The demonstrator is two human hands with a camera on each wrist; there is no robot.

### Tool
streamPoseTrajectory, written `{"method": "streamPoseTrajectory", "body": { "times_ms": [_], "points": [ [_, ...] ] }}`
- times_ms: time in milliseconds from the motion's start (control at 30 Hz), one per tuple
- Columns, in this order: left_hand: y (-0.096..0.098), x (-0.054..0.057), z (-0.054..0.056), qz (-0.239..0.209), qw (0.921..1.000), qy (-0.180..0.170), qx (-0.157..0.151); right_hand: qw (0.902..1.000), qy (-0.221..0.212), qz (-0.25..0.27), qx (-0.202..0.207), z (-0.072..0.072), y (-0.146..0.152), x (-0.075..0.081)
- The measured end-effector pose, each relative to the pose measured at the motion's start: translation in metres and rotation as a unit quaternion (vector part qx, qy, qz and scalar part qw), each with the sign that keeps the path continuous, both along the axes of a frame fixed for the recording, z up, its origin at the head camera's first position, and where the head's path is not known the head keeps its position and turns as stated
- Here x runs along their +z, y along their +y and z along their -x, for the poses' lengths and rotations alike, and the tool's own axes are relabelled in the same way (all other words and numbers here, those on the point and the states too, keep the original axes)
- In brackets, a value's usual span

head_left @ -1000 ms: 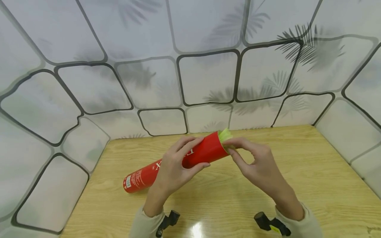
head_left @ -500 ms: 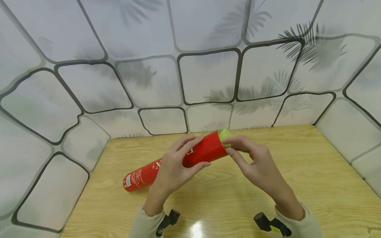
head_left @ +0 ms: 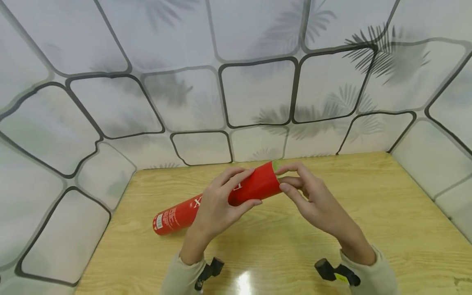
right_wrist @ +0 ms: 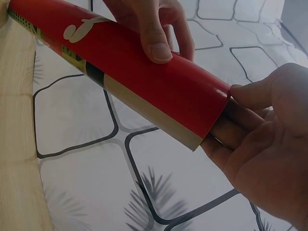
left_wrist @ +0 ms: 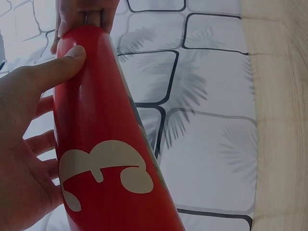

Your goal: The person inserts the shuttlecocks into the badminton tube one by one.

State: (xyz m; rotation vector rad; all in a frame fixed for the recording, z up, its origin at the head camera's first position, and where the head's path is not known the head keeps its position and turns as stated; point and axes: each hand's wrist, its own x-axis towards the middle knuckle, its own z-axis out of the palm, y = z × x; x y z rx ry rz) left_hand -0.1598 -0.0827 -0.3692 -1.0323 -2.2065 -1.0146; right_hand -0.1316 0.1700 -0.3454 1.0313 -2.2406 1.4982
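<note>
A long red tube (head_left: pixel 263 182) with white lettering and a barcode label slants up to the right, its open end at the upper right. My left hand (head_left: pixel 219 205) grips it around the middle, thumb along the near side and fingers over the top. A bit of light green material (head_left: pixel 275 165) shows just inside the mouth. My right hand (head_left: pixel 313 200) is at that mouth. In the right wrist view, the fingers of the right hand (right_wrist: pixel 274 130) reach inside the tube (right_wrist: pixel 154 91) while the thumb touches the rim. Those fingertips are hidden in it.
The light wooden table (head_left: pixel 287 246) lies beneath both hands. Behind it and at the sides stands a pale wall covering (head_left: pixel 258 96) with stone outlines and palm leaves. Black wrist mounts (head_left: pixel 212 270) sit at the light sleeves (head_left: pixel 184 278).
The green material stuck out of the tube's mouth earlier and now sits almost wholly inside. My right fingers have spread and moved into the opening. The left hand holds the tube as before.
</note>
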Motion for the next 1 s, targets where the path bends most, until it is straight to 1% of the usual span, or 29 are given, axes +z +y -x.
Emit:
{"method": "streamPoseTrajectory", "body": {
  "times_ms": [100, 233, 367, 500, 600, 700, 867, 1000],
  "points": [
    [0.001, 0.000, 0.000, 0.002, 1.0000, 0.003, 0.002, 0.9996, -0.011, -0.003, 0.027, 0.002, 0.002, -0.001],
    [0.003, -0.001, 0.000, 0.008, 0.9999, 0.008, 0.009, 0.9985, -0.026, -0.003, 0.048, 0.005, 0.004, -0.003],
    [0.005, -0.004, 0.002, 0.019, 0.9996, 0.004, 0.021, 0.9975, -0.044, -0.005, 0.054, 0.009, 0.006, -0.005],
    [0.007, -0.011, 0.007, 0.029, 0.9991, -0.002, 0.030, 0.9968, -0.062, -0.012, 0.049, 0.013, 0.010, -0.009],
    [0.013, -0.019, 0.012, 0.041, 0.9983, -0.009, 0.040, 0.9969, -0.067, -0.029, 0.030, 0.016, 0.017, -0.011],
    [0.019, -0.030, 0.017, 0.064, 0.9962, -0.022, 0.055, 0.9944, -0.077, -0.073, -0.012, 0.018, 0.028, -0.013],
    [0.031, -0.049, 0.024, 0.117, 0.9895, -0.042, 0.075, 0.9813, -0.086, -0.149, -0.086, 0.020, 0.050, -0.019],
    [0.043, -0.062, 0.028, 0.169, 0.9807, -0.051, 0.085, 0.9729, -0.089, -0.179, -0.115, 0.021, 0.065, -0.033]
  ]
}}
